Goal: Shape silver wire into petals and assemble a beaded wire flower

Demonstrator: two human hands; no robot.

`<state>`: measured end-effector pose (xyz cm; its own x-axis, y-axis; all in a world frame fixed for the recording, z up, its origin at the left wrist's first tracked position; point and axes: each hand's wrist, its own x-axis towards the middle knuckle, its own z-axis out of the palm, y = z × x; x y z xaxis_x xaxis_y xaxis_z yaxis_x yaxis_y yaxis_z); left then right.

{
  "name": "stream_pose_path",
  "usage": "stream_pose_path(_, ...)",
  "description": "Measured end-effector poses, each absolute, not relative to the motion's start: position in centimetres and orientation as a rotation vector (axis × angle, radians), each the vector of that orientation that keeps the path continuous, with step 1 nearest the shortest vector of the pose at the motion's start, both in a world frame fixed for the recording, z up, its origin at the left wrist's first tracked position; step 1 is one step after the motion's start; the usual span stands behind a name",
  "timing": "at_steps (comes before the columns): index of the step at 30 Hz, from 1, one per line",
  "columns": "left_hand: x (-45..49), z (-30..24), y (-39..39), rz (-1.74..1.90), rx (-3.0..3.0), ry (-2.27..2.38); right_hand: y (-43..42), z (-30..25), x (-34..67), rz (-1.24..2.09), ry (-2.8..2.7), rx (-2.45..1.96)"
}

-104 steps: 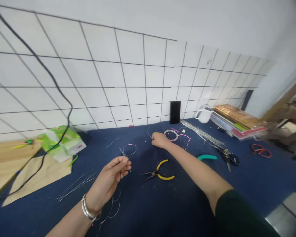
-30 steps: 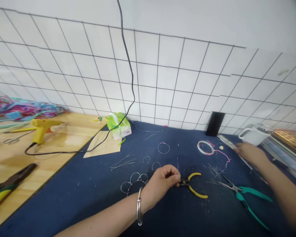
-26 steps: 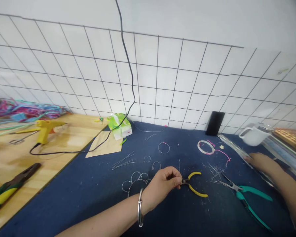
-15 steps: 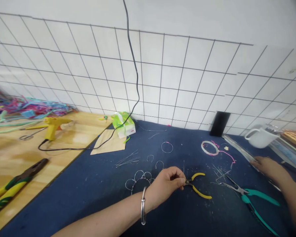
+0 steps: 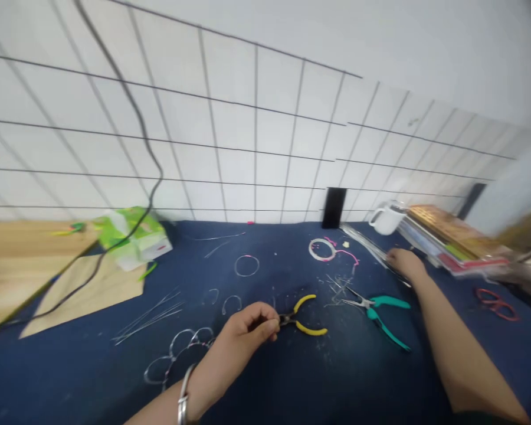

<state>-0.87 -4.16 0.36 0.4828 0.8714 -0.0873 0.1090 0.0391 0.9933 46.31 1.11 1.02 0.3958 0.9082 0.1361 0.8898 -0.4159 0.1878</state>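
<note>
My left hand [image 5: 243,333] is closed in a pinch on the blue cloth, right at the jaw end of the yellow-handled pliers [image 5: 304,323]; whether it holds a small wire piece is not visible. A looped wire flower shape [image 5: 177,353] lies just left of that hand. My right hand [image 5: 405,262] reaches far right and rests on a long bundle of straight wires in clear wrap [image 5: 367,248]; its fingers are hidden. Teal-handled pliers [image 5: 383,313] lie between the two hands. A small wire ring [image 5: 246,265] lies further back.
A white mug [image 5: 386,219] and a stack of books [image 5: 446,239] stand at the back right. A green tissue pack [image 5: 133,236], brown paper [image 5: 88,292] and a black cable [image 5: 115,236] are at the left. Red scissors [image 5: 495,297] lie far right. A wire grid [image 5: 256,147] lines the wall.
The view has swung to the right. My left hand stays pinched by the yellow pliers. My right hand has settled on the wrapped wire bundle.
</note>
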Motion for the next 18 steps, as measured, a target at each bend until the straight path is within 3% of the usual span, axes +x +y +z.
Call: stream_pose_path(18,0.0,-1.4,-3.9,0.713,1.362,1.001,1.3,-0.3,49.0,-0.099,1.565,2.58)
